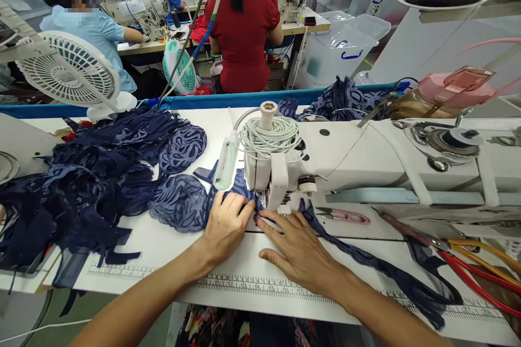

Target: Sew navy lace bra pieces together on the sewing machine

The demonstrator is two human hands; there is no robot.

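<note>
Two bare forearms reach in from the near side of the white worktable (142, 233) and converge below the head of the sewing machine (354, 143); the left hand (226, 222) is knuckles up, the right hand (295, 246) palm down. The navy lace piece (241, 183) lies at their fingertips, partly hidden from me by the machine head and a slim pale fixture (225, 165). A heap of navy pieces (93, 173) fills the left; on the right lie pink snips (345, 217), a lace strip (366, 249) and red-handled scissors (468, 268). The left fingers are bent, close together, touching the lace piece; I cannot tell whether they pinch it. The right fingers are extended, thumb spread, grasping nothing.
</note>
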